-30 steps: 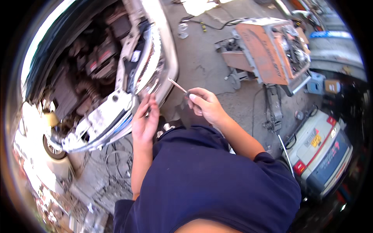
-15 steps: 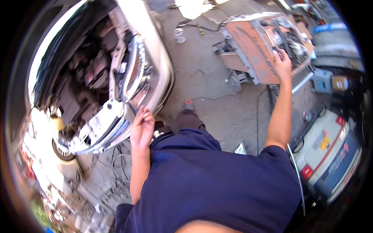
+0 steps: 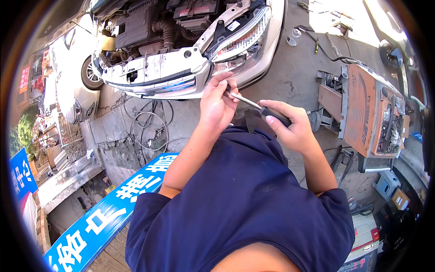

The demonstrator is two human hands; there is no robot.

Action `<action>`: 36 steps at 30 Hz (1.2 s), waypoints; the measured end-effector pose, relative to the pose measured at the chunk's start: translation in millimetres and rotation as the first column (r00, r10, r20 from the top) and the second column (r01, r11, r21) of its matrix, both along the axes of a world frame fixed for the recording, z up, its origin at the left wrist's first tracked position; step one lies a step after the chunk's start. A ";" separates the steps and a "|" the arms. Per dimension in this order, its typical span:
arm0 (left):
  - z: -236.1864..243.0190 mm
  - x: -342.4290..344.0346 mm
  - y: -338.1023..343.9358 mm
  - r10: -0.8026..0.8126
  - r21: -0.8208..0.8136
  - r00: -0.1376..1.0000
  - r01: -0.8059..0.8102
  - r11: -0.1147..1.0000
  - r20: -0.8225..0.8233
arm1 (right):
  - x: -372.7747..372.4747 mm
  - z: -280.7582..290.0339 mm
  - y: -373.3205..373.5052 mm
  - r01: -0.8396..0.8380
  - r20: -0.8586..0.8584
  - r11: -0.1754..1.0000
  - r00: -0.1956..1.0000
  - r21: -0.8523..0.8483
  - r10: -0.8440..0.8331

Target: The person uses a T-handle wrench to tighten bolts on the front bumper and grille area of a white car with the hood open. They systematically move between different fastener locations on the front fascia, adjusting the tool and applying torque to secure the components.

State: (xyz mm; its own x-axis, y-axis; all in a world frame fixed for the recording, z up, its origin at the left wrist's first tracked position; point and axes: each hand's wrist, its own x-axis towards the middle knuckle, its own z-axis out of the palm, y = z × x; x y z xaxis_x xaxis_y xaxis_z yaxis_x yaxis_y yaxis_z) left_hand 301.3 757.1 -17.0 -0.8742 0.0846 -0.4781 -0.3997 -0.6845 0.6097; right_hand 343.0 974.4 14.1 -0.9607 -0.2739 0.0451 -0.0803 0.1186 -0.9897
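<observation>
My right hand (image 3: 290, 124) is wrapped round the black handle of a screwdriver (image 3: 247, 100), whose metal shaft points up and left. At the tip of that shaft, my left hand (image 3: 219, 102) is closed, thumb and fingers pinched on a small dark piece too small to name. Both hands are in front of my body, just short of the white car (image 3: 181, 63). The car's bonnet area is uncovered, showing the engine bay, and its headlight (image 3: 240, 38) lies beyond my left hand.
An orange-brown cart (image 3: 358, 109) with tools and parts on top stands to the right. A coiled hose (image 3: 152, 131) lies on the ground at left, beside a long blue sign board (image 3: 108, 217). A clear plastic cup (image 3: 293, 37) is on the floor near the car.
My right hand has come from over the cart to my front with the screwdriver, meeting my left hand. The view has turned, so the car now appears ahead.
</observation>
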 end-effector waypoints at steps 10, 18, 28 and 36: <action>27.4 13.6 -42.3 -0.672 -0.461 0.717 0.540 0.704 -0.186 | -28.7 28.8 -9.3 -0.233 -0.161 0.879 0.932 0.416 0.323; 42.0 10.2 -55.8 -0.826 -0.597 0.559 0.639 0.484 -0.072 | -54.9 59.3 -19.3 -0.473 -0.084 0.710 0.800 0.521 0.594; 63.4 -25.3 -55.0 -0.529 -0.219 0.839 0.544 0.810 0.127 | 3.2 80.9 -45.0 -0.041 -0.269 0.787 0.928 0.615 0.258; 44.2 -21.0 -42.9 -0.570 -0.120 0.820 0.571 0.812 0.044 | 24.9 79.7 -48.9 0.178 -0.324 0.763 0.945 0.622 0.044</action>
State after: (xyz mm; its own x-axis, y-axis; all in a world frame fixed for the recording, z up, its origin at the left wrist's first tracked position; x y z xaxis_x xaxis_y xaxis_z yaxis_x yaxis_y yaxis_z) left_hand 280.3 714.2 27.2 -0.6848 0.5079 -0.5225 -0.6984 -0.2528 0.6696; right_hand 367.9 925.5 93.8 -0.9440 -0.2806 0.1736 -0.3270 0.7254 -0.6057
